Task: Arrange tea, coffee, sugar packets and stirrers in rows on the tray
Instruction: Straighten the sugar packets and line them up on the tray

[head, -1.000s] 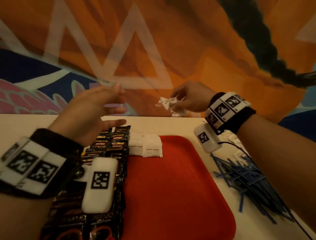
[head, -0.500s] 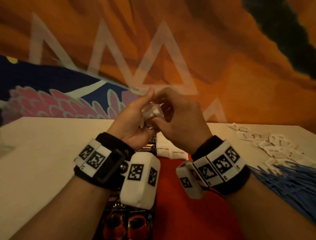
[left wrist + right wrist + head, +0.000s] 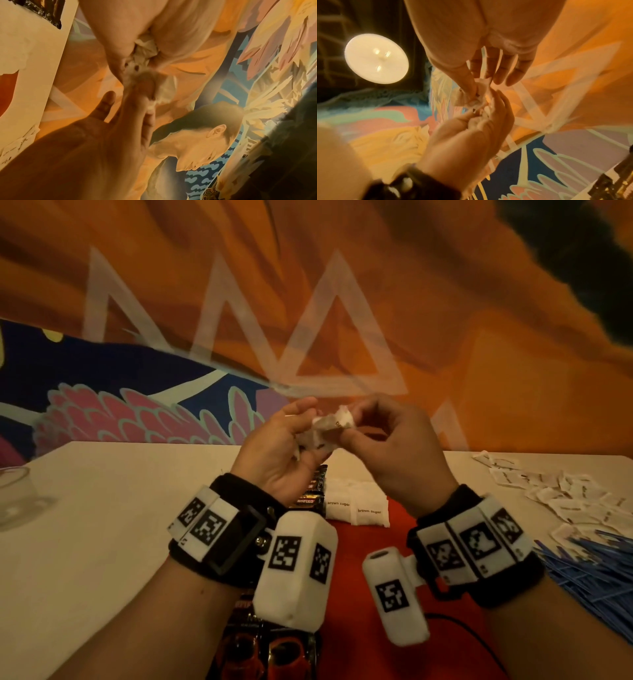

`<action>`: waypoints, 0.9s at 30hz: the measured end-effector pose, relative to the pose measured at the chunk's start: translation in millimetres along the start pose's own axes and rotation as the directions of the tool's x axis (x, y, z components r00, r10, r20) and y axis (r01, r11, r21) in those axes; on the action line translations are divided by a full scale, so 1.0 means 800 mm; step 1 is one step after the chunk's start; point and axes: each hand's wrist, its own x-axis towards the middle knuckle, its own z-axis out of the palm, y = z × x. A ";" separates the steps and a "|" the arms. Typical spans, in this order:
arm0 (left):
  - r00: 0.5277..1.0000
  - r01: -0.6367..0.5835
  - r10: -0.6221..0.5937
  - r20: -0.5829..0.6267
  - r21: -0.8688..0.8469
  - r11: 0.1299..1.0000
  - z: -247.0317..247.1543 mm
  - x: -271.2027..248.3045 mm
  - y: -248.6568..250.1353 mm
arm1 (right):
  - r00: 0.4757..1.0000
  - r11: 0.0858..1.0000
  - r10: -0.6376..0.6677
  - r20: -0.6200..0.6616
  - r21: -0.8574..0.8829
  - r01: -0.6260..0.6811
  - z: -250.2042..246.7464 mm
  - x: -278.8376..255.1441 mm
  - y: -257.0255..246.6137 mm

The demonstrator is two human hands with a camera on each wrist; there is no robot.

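Both hands are raised above the far end of the red tray (image 3: 376, 628). A small bunch of white sugar packets (image 3: 327, 428) sits between them. My left hand (image 3: 305, 436) cups the bunch from below with palm up. My right hand (image 3: 347, 424) pinches the top packet with thumb and forefinger. The right wrist view shows the packets (image 3: 477, 94) pinched between the fingertips of both hands. On the tray lie dark coffee packets (image 3: 310, 499) in a row along its left side and two white brown-sugar packets (image 3: 358, 508) beside them.
Loose white packets (image 3: 565, 498) are scattered on the table at the right, with a heap of blue stirrers (image 3: 589, 573) in front of them. A clear glass (image 3: 17, 494) stands at the table's left edge. A painted wall rises behind the table.
A second ago my right hand alone held the packets at the far right and my left hand was open. The hands have come together over the tray and both hold the bunch.
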 end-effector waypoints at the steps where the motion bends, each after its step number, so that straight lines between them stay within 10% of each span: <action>1: 0.999 -0.028 0.029 -0.028 0.036 0.999 -0.002 0.000 0.002 | 1.000 0.998 0.014 0.005 0.067 -0.015 -0.004 0.001 -0.002; 4: 0.990 -0.128 0.139 -0.013 0.304 0.944 -0.010 -0.003 0.010 | 0.998 0.989 0.041 0.042 0.138 -0.047 -0.014 0.003 -0.006; 10: 0.931 -0.361 0.175 0.319 0.752 0.552 -0.011 -0.014 0.013 | 0.990 0.989 0.087 0.114 0.106 -0.099 -0.022 0.002 -0.007; 16: 0.934 -0.358 0.274 0.231 0.569 0.740 -0.006 -0.012 0.011 | 0.877 0.604 0.467 0.111 0.685 -0.408 -0.026 0.008 -0.010; 27: 0.952 -0.300 0.253 0.170 0.378 0.876 -0.004 -0.007 0.006 | 0.948 0.829 0.299 0.106 0.463 -0.313 -0.016 0.003 -0.004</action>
